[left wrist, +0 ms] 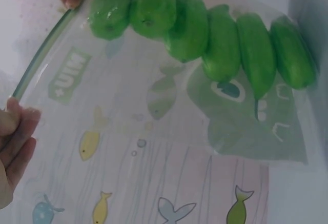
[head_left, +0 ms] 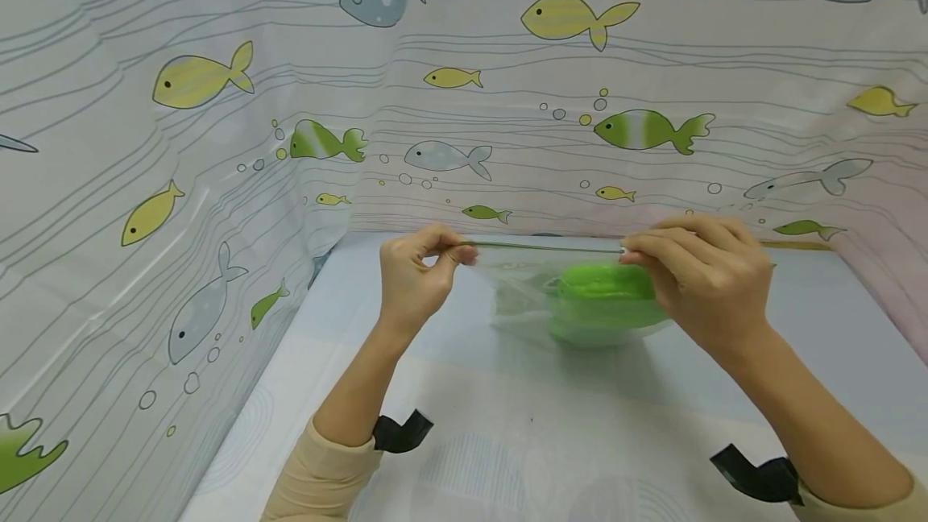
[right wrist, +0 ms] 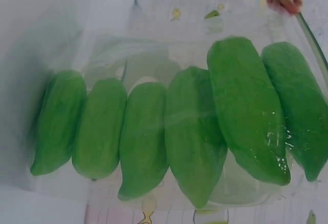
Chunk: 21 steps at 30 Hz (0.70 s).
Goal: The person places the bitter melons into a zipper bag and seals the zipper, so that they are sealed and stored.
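Note:
A clear zip-lock bag (head_left: 516, 296) with a green seal strip (head_left: 540, 247) hangs between my two hands. Inside it, several plump, green cucumber-like vegetables (right wrist: 197, 137) lie side by side, bunched toward the bag's right half in the head view. My left hand (head_left: 424, 272) pinches the left end of the strip between thumb and fingers. At the strip's other end, my right hand (head_left: 706, 276) pinches the edge, its fingers partly covering the vegetables. The strip is pulled straight. Pale green print with letters (left wrist: 70, 75) shows on the bag in the left wrist view.
A pale table (head_left: 464, 393) lies beneath the bag. Behind and to the left rises a white curtain (head_left: 507, 119) printed with fish and wavy lines. Black bands (head_left: 402, 432) sit at both wrists beside beige sleeves (head_left: 326, 470).

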### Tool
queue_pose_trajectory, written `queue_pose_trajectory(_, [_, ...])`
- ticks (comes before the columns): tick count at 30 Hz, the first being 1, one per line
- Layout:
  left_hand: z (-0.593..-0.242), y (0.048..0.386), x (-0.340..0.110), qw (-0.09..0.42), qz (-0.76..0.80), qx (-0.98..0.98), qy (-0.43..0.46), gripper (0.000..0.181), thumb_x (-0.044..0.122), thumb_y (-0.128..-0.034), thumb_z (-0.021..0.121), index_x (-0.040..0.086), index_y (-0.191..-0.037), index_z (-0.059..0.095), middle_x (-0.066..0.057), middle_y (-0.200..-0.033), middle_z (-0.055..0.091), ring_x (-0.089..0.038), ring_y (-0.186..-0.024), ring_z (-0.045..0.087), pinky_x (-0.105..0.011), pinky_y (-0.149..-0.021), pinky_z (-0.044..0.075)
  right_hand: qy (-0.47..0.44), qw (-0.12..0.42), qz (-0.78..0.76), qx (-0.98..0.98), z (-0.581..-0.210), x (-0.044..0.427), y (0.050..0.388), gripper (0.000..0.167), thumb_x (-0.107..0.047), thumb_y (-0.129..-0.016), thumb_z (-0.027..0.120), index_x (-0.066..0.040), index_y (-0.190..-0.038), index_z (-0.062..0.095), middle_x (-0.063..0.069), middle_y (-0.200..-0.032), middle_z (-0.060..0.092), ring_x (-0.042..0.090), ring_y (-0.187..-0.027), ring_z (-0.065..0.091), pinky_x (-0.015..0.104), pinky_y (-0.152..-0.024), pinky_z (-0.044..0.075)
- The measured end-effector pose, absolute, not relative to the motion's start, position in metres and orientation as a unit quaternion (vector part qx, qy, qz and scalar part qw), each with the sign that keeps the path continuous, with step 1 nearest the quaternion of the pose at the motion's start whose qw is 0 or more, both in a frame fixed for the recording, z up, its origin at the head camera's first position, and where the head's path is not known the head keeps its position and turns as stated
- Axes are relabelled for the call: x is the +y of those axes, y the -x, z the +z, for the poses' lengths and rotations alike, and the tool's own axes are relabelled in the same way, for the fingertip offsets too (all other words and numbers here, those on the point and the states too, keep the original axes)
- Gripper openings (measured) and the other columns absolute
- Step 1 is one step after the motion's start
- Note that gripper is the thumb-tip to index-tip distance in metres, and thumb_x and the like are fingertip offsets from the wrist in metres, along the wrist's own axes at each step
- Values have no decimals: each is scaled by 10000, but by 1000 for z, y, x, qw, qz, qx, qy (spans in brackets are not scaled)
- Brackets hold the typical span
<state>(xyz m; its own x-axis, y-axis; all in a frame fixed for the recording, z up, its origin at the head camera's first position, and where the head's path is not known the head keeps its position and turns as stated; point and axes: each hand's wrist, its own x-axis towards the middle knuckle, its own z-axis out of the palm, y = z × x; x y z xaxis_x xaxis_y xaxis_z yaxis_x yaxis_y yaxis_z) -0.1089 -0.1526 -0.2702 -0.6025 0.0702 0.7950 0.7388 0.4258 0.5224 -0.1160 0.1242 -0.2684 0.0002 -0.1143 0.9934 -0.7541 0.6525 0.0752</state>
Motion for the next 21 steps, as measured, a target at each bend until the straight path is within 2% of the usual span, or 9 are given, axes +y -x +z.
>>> queue_pose_trajectory(21, [-273, 107, -159, 360, -469, -764, 259, 116, -37, -762, 772, 13, -700, 687, -59, -644, 693, -169, -597, 683, -263, -627, 547, -300, 649, 256, -650, -273, 139, 116, 407, -357, -902, 669, -33, -665, 734, 102, -593, 661, 336, -545, 590, 466, -481, 336])
